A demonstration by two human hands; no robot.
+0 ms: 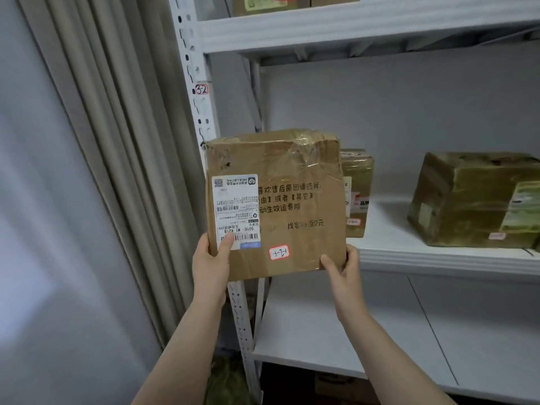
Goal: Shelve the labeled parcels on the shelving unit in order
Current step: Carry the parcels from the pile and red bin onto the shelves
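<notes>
A flat brown cardboard parcel with a white shipping label and a small red-bordered sticker is held upright in front of the white shelving unit. My left hand grips its lower left corner, thumb on the shipping label. My right hand grips its lower right corner. The parcel hangs at the left end of the middle shelf, beside the upright post carrying a red-bordered "3-2" tag.
On the middle shelf a small taped box stands behind the held parcel and a larger taped box sits to the right. More boxes sit on the top shelf. The lower shelf board is below. A beige curtain hangs at left.
</notes>
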